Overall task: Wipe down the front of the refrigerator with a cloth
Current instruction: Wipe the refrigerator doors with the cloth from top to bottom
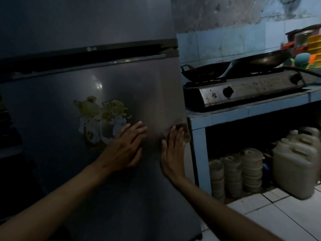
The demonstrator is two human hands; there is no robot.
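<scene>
Both hands lie flat on the lower door of the fridge (pixel 86 153). Right hand (pixel 173 153), fingers spread wide, presses a brownish cloth (pixel 182 128) against the door's right edge. Left hand (pixel 125 150), open and empty, rests just right of a worn sticker (pixel 100 117). Stove (pixel 251 91) sits on the bench (pixel 243 113) at right.

Tiled counter (pixel 251 111) under a grimy two-burner stove (pixel 246 89).
</scene>
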